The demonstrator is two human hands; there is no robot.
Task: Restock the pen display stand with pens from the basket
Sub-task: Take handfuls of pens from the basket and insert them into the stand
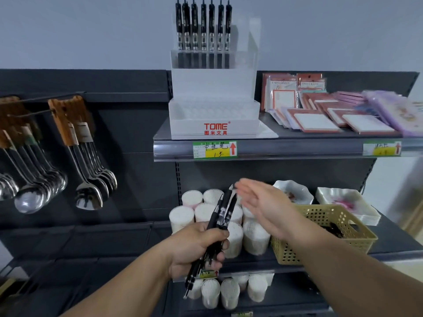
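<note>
**Pens raised at the dark shelving**

The left hand (pixel 196 245) grips a bundle of black pens (pixel 223 211) below the white display stand (pixel 212 88) on the upper shelf (pixel 320 148). The right hand (pixel 263 204) is beside them, fingers straight. The basket (pixel 320 245) sits on the lower shelf (pixel 393 243), with a grey wall (pixel 91 30) behind.

Tilted black pens (pixel 225 211) below white stand (pixel 214 88)
</note>
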